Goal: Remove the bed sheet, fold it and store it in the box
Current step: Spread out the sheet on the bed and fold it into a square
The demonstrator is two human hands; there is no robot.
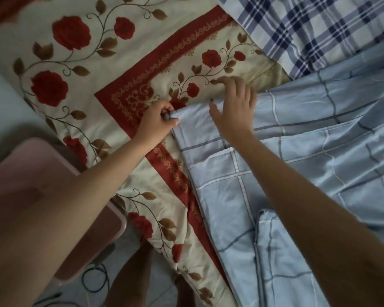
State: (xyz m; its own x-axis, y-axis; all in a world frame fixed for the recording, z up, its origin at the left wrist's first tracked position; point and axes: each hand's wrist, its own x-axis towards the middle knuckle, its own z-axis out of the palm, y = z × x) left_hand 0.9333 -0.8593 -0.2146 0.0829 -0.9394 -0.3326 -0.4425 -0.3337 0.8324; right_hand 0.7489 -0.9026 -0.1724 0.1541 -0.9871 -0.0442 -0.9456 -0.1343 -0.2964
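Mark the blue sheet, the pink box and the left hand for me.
blue sheet (297, 151): head view, its flat checked middle.
pink box (27, 165): head view, top surface above the forearm.
left hand (157, 122): head view, back of the hand pinching the sheet's corner.

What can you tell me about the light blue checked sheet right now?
The light blue sheet is thin, soft-looking cloth with a grid of white and dark grey lines. It lies rumpled on the right, partly over the floral cover, with one part doubled over at bottom right. The left hand pinches its corner; the right hand is spread open at its top edge.
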